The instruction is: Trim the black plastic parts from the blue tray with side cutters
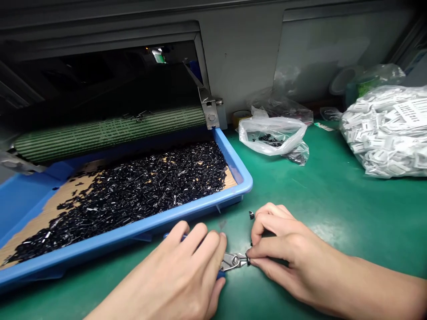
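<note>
My left hand (pixel 193 266) is wrapped round the blue handles of a pair of cutting pliers (pixel 235 260), whose metal jaws point right. At the jaw tips, a small black plastic part (pixel 247 258) is pinched between the thumb and finger of my right hand (pixel 287 249). The jaws reach that part, but I cannot tell whether they touch it. Just beyond my right fingers, another small black piece (pixel 251 215) lies on the green table (pixel 320 195).
A blue tray (pixel 245 182) with many small black parts (pixel 160 182) stands at left, under a green conveyor belt (pixel 113 133). An open clear bag (pixel 273 135) with black bits sits behind my hands. A large bag of white pieces (pixel 390 133) stands at right.
</note>
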Tool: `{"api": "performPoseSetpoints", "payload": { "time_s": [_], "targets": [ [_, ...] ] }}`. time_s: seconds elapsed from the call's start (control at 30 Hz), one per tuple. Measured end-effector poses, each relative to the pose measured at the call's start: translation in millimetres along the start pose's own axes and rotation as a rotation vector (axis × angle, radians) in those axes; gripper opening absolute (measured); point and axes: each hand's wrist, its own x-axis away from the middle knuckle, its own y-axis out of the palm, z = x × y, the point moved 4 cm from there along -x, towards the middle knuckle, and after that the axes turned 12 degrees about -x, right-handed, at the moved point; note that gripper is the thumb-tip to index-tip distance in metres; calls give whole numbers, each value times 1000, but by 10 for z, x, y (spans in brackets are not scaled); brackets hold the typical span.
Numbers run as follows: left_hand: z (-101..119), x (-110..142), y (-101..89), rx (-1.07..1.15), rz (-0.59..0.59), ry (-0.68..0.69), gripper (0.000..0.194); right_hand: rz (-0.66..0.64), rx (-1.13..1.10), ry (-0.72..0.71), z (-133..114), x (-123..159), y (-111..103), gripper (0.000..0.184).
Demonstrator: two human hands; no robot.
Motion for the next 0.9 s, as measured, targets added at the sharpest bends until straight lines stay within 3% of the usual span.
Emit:
{"api": "performPoseSetpoints", "payload": {
  "time_s": [0.27,0.57,0.73,0.9],
  "targets": [
    [-91,-30,9,8,-115,92,34,-7,33,7,30,-13,-13,17],
    [-76,-83,10,-5,-90,248,16,-71,289,-84,51,11,-120,22],
    [-95,46,36,87,-53,107,23,-73,464,-185,9,-9,-69,24],
    [-76,241,-93,139,-25,-79,26,-117,255,-131,-70,57,-29,24]
  ]
}}
